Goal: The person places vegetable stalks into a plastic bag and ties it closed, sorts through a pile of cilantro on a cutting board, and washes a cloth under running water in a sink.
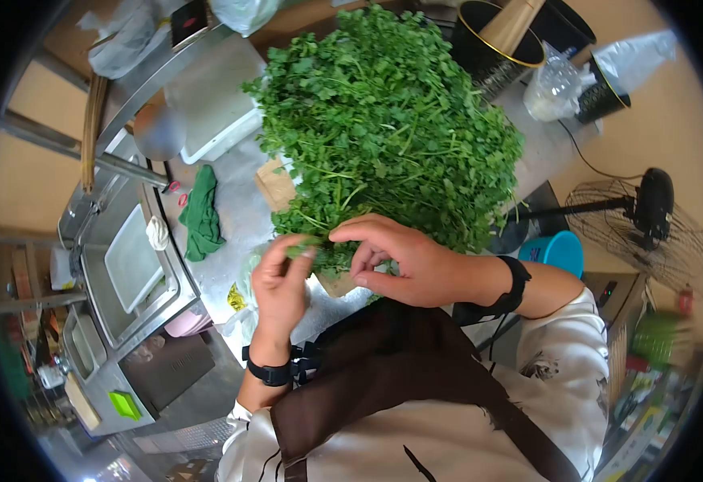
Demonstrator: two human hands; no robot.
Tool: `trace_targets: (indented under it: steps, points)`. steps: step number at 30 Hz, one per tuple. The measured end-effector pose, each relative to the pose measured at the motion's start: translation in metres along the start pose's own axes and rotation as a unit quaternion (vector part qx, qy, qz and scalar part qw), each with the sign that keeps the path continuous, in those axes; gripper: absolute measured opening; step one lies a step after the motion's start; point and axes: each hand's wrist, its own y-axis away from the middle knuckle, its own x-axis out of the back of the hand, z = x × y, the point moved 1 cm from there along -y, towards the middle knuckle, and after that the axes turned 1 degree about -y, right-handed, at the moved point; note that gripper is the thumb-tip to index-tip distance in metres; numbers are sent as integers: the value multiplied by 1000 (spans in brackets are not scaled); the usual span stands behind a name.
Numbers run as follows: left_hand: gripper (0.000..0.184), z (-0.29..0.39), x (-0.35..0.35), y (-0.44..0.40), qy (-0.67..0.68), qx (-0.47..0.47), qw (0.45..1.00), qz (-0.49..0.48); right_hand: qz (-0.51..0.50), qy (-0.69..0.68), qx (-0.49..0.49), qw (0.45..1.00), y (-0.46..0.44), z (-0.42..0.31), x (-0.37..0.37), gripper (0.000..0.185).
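The count runs to two hands, one left hand [281, 281] and one right hand [404, 261]; one heap of leafy greens [384, 120]; three dark containers [605, 96], far right; one fan [657, 201] and one blue bucket [562, 251], right; one green cloth [201, 218], left.

A plain beige wall [681, 88] spans the upper right, with a black fan [657, 205] before it. At upper left, 2 metal rails [42, 134] slant above a steel sink [97, 277]; bright light [114, 470] glows at lower left.
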Motion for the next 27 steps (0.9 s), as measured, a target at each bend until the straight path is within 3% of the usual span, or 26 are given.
trace_targets:
  steps: [2, 3, 5, 7, 9, 12, 14, 15, 18, 21, 23, 25, 27]
  points:
    - [15, 0, 7, -1, 81, 40, 993, 72, 20, 6, -5, 1000, 10, 11, -3, 47]
    - [15, 0, 9, -3, 82, 41, 994, 64, 29, 13, -6, 999, 14, 14, -4, 47]
    - [13, -1, 13, -4, 257, 14, 958, 126, 53, 25, -6, 998, 21, 15, -1, 43]
    - [13, 0, 23, -4, 310, 20, 939, 148, 59, 271, 134, 951, 25, 22, 1, 33]
    - [14, 5, 28, -6, 360, 8, 923, 137, 61, 240, 115, 962, 31, 27, -4, 29]
    - [15, 7, 32, -7, 380, 2, 915, 136, 28, 303, 166, 938, 30, 33, -14, 29]
    - [17, 8, 35, -7, 375, -17, 915, 147, 35, 397, 225, 889, 22, 30, -20, 32]
    - [17, 5, 38, -7, 373, -18, 916, 147, 36, 396, 227, 889, 18, 26, -23, 32]
    - [16, 5, 40, -5, 388, -46, 908, 153, 81, 573, 137, 804, -4, 23, -34, 46]
    - [14, 5, 43, -2, 400, -37, 900, 168, 69, 599, 117, 789, -26, 32, -37, 47]
    - [14, 2, 47, 1, 392, -37, 902, 177, 39, 591, 91, 801, -36, 40, -24, 44]
    - [13, -1, 56, 8, 384, -32, 902, 196, -80, 496, -6, 865, -57, 66, 5, 36]
    - [12, -6, 65, 14, 412, -41, 891, 184, 18, 434, -1, 901, -65, 66, 43, 28]
